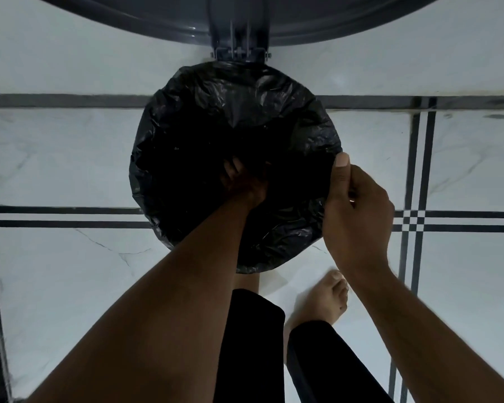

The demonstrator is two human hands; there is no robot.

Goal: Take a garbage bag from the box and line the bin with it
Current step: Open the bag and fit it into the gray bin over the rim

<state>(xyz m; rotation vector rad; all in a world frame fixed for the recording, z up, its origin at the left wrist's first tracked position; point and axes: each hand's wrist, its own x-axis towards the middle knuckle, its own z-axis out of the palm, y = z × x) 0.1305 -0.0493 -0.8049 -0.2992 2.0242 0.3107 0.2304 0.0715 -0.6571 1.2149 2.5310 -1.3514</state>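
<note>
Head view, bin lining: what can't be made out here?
- Left hand: fingers lost in the dark inside of the bag; its grip cannot be told.
- Bin body: wholly covered by the bag.
- Lid: cut off by the top edge.
- Right hand: thumb pinches the bag's edge; fingertips hidden behind the plastic.
- Bag box: not in view.
- Left foot: hidden behind the bag and left forearm.
</note>
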